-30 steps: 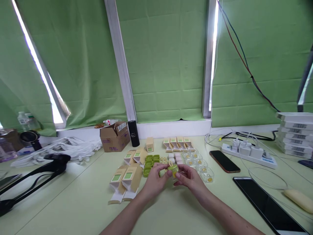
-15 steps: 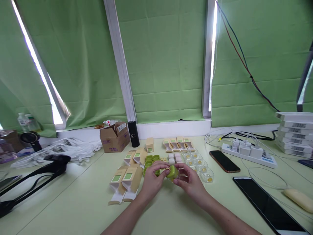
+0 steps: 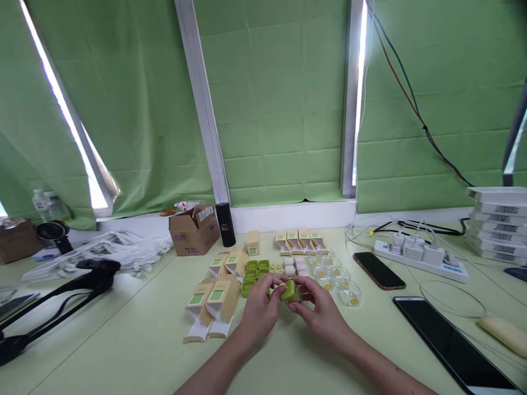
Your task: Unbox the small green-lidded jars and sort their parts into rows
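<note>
Over the table's near middle, my left hand (image 3: 262, 307) and my right hand (image 3: 320, 307) both pinch a small container with a green lid (image 3: 290, 289). Its lower part looks clear but is mostly hidden by my fingers. Behind my left hand sit several hollow green lids (image 3: 251, 275), some partly covered by it. Small yellowish pieces (image 3: 275, 268) lie beside them, then white and pale pink rolls (image 3: 290, 271). Clear plastic cups with yellow bits inside (image 3: 349, 294) stand to the right of my right hand.
Beige cartons with open flaps (image 3: 222, 299) lie left; more cartons (image 3: 303, 241) stand behind. A cardboard box (image 3: 193, 230) and black cylinder (image 3: 225, 225) are at the back. Right are a phone (image 3: 379, 270), tablet (image 3: 448, 340), power strip (image 3: 420, 258) and cables. A black frame (image 3: 78, 291) lies left.
My fingers have shifted slightly around the green-lidded container, which stays in about the same place. The left hand sits a little nearer, showing more of the green lids. The view has shifted very slightly.
</note>
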`<state>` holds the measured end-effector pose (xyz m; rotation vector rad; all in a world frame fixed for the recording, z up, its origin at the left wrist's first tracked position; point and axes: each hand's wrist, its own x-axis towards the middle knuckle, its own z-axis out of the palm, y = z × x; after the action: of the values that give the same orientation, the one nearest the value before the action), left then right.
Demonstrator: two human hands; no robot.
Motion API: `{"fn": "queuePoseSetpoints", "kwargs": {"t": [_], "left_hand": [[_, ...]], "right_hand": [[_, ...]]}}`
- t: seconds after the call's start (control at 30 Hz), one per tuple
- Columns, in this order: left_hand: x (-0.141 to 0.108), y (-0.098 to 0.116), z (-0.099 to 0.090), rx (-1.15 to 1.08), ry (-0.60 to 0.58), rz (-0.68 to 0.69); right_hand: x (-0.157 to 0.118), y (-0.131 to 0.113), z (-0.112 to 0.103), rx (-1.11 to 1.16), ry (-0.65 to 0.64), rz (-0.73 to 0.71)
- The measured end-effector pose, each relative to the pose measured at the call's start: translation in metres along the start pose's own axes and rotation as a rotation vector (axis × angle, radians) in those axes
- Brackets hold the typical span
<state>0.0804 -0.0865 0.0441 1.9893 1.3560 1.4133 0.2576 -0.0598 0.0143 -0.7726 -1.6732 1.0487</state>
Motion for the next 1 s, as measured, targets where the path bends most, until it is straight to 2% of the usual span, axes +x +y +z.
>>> {"fn": "queuePoseSetpoints", "kwargs": {"t": [0.2, 0.47, 0.57, 0.8, 0.9, 1.0], "left_hand": [[-0.001, -0.005, 0.0, -0.019, -0.019, -0.014], [0.0, 0.001, -0.001, -0.013, 0.004, -0.021], [0.001, 0.002, -0.002, -0.03, 0.023, -0.011], [0.003, 0.001, -0.004, -0.25, 0.123, -0.035], [0.002, 0.003, -0.003, -0.245, 0.113, -0.032], [0.001, 0.004, -0.003, -0.23, 0.093, -0.027]], "right_hand": [[0.001, 0.006, 0.001, -0.006, 0.008, 0.021], [0.002, 0.005, 0.0, 0.046, 0.019, 0.024], [0.003, 0.004, -0.001, 0.242, -0.014, 0.052], [0.007, -0.001, -0.012, 0.926, -0.084, 0.219], [0.008, -0.002, -0.015, 1.036, -0.077, 0.251], [0.007, -0.004, -0.014, 0.998, -0.073, 0.229]]}}
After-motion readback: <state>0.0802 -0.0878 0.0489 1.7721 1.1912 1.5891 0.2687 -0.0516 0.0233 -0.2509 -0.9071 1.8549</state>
